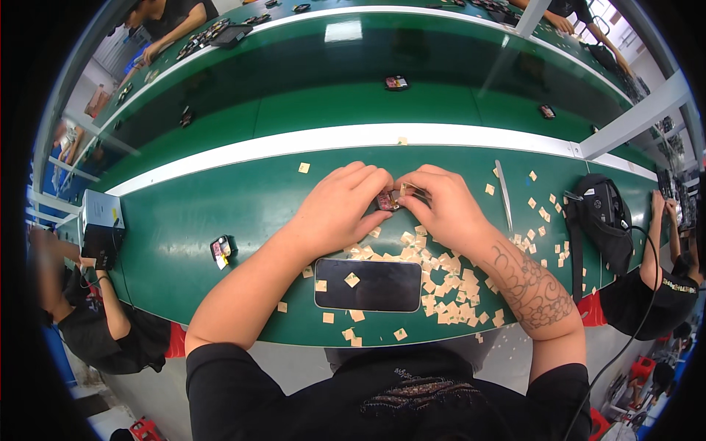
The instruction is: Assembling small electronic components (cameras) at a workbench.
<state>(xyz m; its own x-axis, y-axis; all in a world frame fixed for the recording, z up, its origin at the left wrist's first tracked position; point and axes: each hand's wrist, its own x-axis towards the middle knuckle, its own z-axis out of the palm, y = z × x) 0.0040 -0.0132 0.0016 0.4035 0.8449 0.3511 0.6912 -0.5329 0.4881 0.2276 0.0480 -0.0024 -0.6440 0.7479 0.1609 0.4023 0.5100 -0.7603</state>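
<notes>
My left hand [346,192] is closed on a small black electronic module [385,201] with a pinkish printed face, held just above the green bench. Touching its right side, my right hand [441,202] has thumb and fingers pinched together. A small beige square [405,189] shows at those fingertips; the fingers partly hide what else is there. Below my hands, a dark-screened phone [368,285] lies flat with a few beige squares on it. Many more loose beige squares [460,294] are scattered around it. Another module [220,251] lies to the left of my left forearm.
Metal tweezers [504,195] and a black bag [604,217] lie to the right. A box-shaped device [101,224] stands at the left end. Beyond the white rail [353,137], modules [396,83] rest on a green belt. Other people sit at both sides and across.
</notes>
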